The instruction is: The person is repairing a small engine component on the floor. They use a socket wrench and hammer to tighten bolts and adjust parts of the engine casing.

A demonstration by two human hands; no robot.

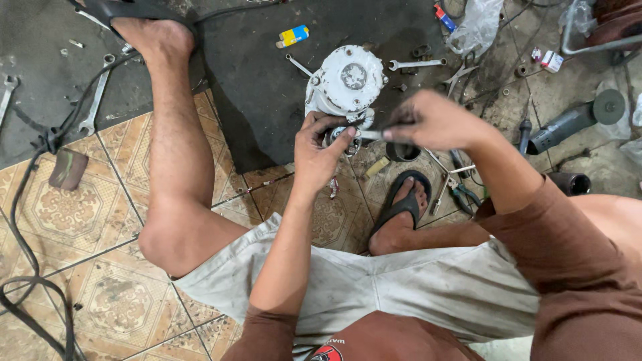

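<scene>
**Small metal part pinched at the foot of the white housing, slim tool brought in from the right**

Patterned floor tiles (100,220) and a dark mat (261,87) carry the work, which is done seated on the floor. Left-hand fingers (334,130) are seen clenched around a small metal part (342,138), held just below and touching the lower edge of a white round-capped housing (346,80). The right hand (438,120) is closed on a slim metal tool (371,134), whose long axis runs almost level, from right to left, with its tip met at the part between the left fingers. The left hand (319,150) is thus the nearer to the part; the right is reached across from the side. What the tool tip does inside the part cannot be told.

Further out, a black ring (402,151) lies on the tiles just right of the hands, a sandalled foot (401,207) below it. Spanners (416,64) lie beyond the housing, another spanner (93,100) beside the left leg, and an angle grinder (568,124) well apart at the right.
</scene>
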